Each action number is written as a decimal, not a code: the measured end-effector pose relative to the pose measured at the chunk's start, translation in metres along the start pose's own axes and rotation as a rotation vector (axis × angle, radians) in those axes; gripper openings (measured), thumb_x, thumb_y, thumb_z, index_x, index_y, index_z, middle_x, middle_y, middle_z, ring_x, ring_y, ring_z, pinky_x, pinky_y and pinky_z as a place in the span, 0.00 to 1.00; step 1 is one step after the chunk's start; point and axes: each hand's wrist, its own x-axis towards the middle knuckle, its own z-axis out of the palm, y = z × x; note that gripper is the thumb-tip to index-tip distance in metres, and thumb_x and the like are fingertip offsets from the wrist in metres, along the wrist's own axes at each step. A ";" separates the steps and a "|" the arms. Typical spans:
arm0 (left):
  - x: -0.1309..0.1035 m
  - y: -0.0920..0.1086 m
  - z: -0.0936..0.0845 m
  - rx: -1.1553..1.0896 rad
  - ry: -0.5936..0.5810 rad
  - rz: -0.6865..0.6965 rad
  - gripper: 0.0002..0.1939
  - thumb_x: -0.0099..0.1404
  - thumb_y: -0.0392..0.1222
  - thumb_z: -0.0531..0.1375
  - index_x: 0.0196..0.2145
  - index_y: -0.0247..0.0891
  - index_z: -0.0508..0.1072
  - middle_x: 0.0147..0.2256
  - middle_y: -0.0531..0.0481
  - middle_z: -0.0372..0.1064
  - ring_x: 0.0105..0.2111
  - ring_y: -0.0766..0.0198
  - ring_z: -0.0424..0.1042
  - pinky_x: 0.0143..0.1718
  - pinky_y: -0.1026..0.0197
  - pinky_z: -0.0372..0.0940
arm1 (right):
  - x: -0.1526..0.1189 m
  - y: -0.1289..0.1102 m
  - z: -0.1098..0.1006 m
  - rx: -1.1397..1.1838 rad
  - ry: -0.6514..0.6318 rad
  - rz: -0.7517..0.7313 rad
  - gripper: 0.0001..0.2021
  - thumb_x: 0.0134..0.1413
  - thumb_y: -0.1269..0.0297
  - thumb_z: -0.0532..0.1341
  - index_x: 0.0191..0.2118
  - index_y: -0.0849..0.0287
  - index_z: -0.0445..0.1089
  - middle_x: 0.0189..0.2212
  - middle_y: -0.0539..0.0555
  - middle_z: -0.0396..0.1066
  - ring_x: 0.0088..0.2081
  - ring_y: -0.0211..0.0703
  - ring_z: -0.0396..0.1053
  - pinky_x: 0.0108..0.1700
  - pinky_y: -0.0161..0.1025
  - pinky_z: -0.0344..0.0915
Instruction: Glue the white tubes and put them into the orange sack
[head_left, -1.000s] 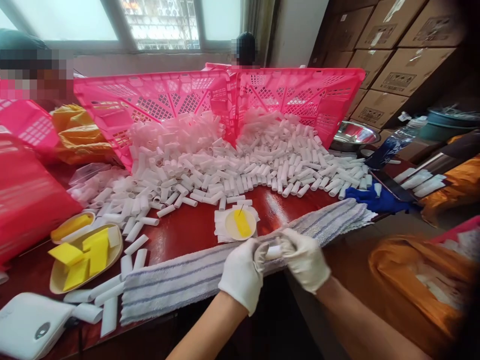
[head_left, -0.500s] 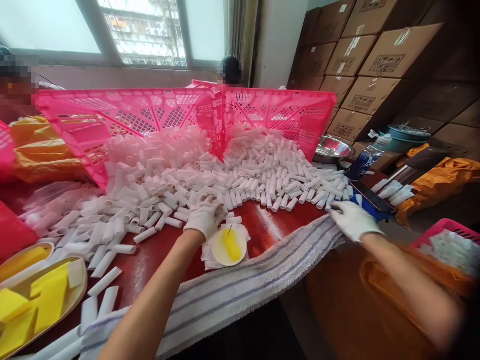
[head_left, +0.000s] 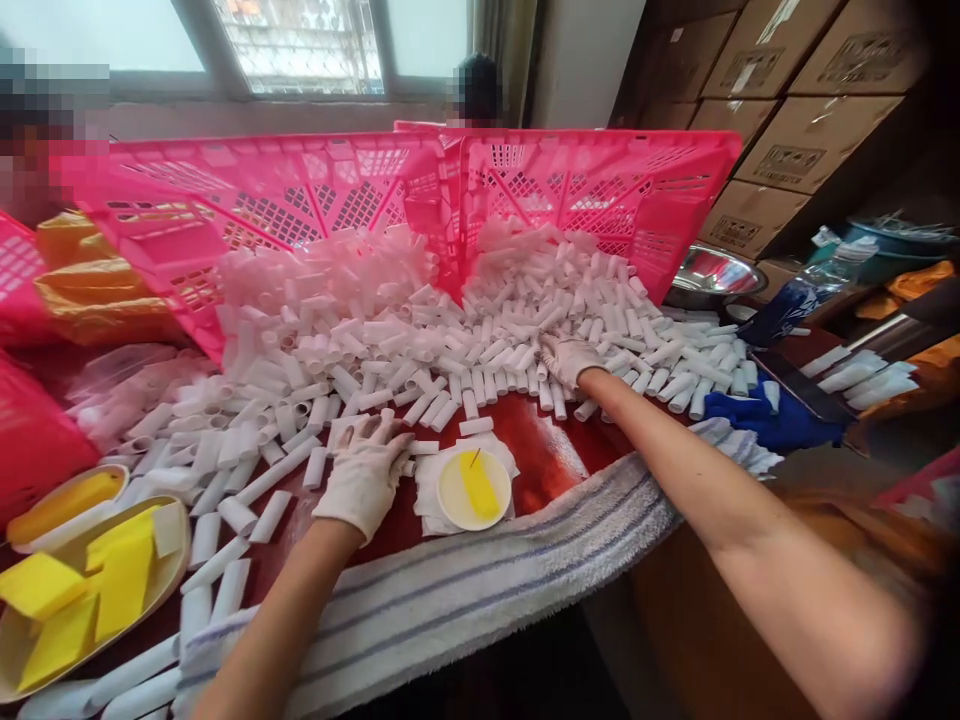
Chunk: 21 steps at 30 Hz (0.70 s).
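My left hand [head_left: 364,475], in a white glove, lies over short white tubes at the front of the pile, its fingers stretched and slightly apart. My right hand [head_left: 571,360], also gloved, reaches into the front of the white tube pile [head_left: 510,340]. Its fingers extend among the tubes, and the tips are partly hidden. Between the hands sits a small round dish [head_left: 450,495] holding a yellow strip [head_left: 478,485] with a thin dark stick on it. White folded tissue [head_left: 431,510] is spread under the dish.
Pink plastic baskets [head_left: 300,190] lie tipped behind the tubes. A striped towel [head_left: 465,590] runs along the red table's front edge. At left, a tray [head_left: 176,575] holds yellow blocks [head_left: 124,585]. A bottle [head_left: 806,290], metal bowl [head_left: 716,275] and stacked cartons [head_left: 795,145] stand right. Two people are beyond.
My right hand has left the towel's right end and moved leftward and forward into the tube pile. My left hand has shifted left, away from the dish. The view has tilted slightly downward.
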 end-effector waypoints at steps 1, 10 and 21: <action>-0.007 0.000 0.001 -0.012 0.003 -0.001 0.18 0.65 0.43 0.47 0.48 0.48 0.71 0.55 0.51 0.62 0.58 0.50 0.53 0.59 0.45 0.44 | -0.008 -0.003 0.003 0.005 0.003 -0.009 0.21 0.60 0.56 0.48 0.54 0.60 0.63 0.57 0.62 0.58 0.54 0.55 0.60 0.54 0.50 0.56; -0.044 0.010 -0.013 -0.029 0.029 -0.004 0.17 0.65 0.42 0.48 0.45 0.44 0.73 0.50 0.49 0.69 0.51 0.51 0.61 0.53 0.47 0.54 | -0.095 -0.010 -0.025 0.072 0.159 -0.253 0.17 0.59 0.63 0.50 0.48 0.59 0.70 0.49 0.59 0.67 0.50 0.53 0.62 0.53 0.47 0.56; -0.047 0.033 -0.012 0.104 -0.067 -0.087 0.20 0.64 0.46 0.49 0.52 0.46 0.68 0.51 0.43 0.65 0.42 0.49 0.66 0.39 0.51 0.61 | -0.153 -0.073 -0.024 -0.061 -0.155 -0.377 0.10 0.56 0.63 0.55 0.39 0.59 0.72 0.40 0.60 0.67 0.42 0.48 0.62 0.45 0.43 0.55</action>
